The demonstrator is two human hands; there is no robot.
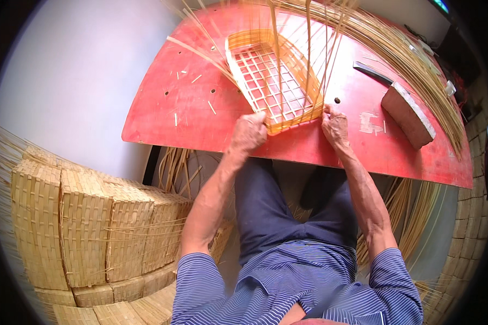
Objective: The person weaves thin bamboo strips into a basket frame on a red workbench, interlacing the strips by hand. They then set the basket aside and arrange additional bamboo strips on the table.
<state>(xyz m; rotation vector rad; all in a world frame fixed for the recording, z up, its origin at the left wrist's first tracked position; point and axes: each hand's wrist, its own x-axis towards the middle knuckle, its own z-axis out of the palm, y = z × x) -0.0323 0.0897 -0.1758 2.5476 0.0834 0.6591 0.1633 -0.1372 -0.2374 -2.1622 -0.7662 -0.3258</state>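
A woven basket frame [263, 76] with a pale lattice bottom and orange band walls lies tilted on the red board [162, 108], long thin strips [309, 32] standing up from it. My left hand [248, 130] is closed on its near left corner. My right hand [335, 124] is closed at the near right corner, fingers pinched on the orange rim; any single strip between them is too small to make out. To the right, a metal blade [371, 70] lies beside a rough grey-brown block [406, 114].
Long bundled strips [417, 76] run along the board's far right edge. Stacks of finished woven baskets [84, 227] stand at the lower left and more woven pieces [472, 216] at the far right. Loose strips [406, 206] hang below the board. Small holes and scraps dot the board.
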